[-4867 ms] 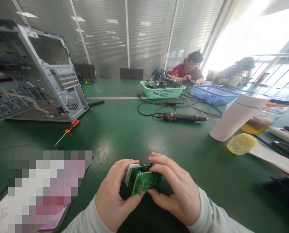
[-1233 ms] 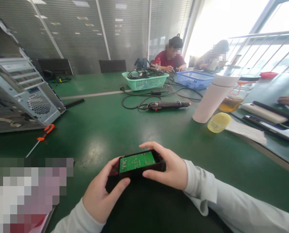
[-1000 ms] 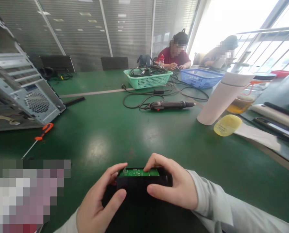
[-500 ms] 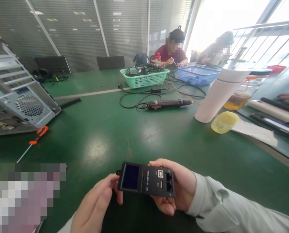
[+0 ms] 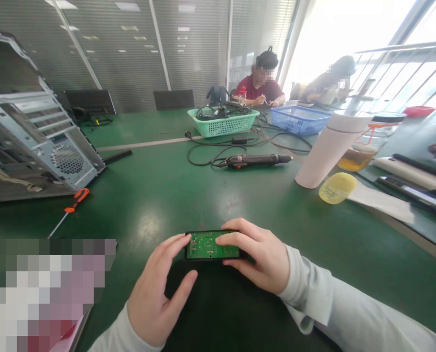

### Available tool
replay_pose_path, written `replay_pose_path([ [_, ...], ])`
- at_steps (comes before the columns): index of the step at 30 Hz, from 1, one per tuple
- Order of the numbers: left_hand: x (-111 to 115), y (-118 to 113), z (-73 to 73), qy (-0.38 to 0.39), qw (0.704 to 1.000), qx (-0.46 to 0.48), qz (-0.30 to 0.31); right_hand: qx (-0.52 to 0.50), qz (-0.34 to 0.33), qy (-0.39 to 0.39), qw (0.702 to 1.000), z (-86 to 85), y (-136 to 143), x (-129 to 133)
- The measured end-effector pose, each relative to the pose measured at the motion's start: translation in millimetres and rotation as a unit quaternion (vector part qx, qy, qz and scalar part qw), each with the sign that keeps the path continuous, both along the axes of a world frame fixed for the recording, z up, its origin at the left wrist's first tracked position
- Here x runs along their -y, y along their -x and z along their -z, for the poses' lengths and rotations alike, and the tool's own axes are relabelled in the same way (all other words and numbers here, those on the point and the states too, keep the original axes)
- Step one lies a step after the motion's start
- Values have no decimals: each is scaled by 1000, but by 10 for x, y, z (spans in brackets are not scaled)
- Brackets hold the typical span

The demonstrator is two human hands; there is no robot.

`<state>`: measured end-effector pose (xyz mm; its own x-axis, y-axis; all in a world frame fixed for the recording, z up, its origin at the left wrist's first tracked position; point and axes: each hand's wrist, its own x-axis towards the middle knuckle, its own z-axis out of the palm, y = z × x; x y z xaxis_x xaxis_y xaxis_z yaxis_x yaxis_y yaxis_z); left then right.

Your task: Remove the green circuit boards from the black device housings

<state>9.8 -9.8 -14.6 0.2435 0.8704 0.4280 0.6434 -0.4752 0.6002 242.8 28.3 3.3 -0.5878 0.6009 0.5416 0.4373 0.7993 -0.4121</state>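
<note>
A small electronic module [image 5: 203,245] lies low over the near table, its green circuit board facing up inside a black frame. My right hand [image 5: 264,256] grips its right end, with one finger laid across the board and others along the frame's edges. At the module's left end, the fingertips of my left hand [image 5: 159,288] touch the frame. That hand's thumb stands well apart, so it is open. The module's screen side faces down and is hidden.
To the left stand an open computer case [image 5: 49,132] and an orange-handled screwdriver [image 5: 75,200]. Ahead lies a corded electric screwdriver [image 5: 258,160], behind it a green basket [image 5: 225,127] of cables and a blue basket [image 5: 298,120]. A pink tumbler [image 5: 324,151] is at right. Two people sit beyond.
The module has been turned over, from screen and ports up to circuit board up. My right hand now holds it from above, and my left thumb has moved away from the fingers.
</note>
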Motion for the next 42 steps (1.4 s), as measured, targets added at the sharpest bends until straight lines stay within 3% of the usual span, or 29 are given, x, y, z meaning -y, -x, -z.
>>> replay_pose_path([
  [4,-36,19,-45,-23,1000,-11,-10,39,-28,-53,997,-61,-23,-27],
  [11,-48,10,-103,-28,1000,12,-5,-2,-63,7,998,-80,-10,16],
  [17,-4,-5,-105,47,995,84,11,-37,-58,143,987,-70,15,76],
  [23,1,-7,-86,152,971,179,38,-121,-14,345,931,-32,87,106],
  [31,46,-74,-155,246,936,251,12,-167,-22,427,889,-73,154,170],
  [35,77,-97,-183,254,939,232,-9,-183,-38,438,880,-124,151,171],
  [42,151,-144,-255,191,977,93,-8,-154,-58,455,875,-122,144,148],
])
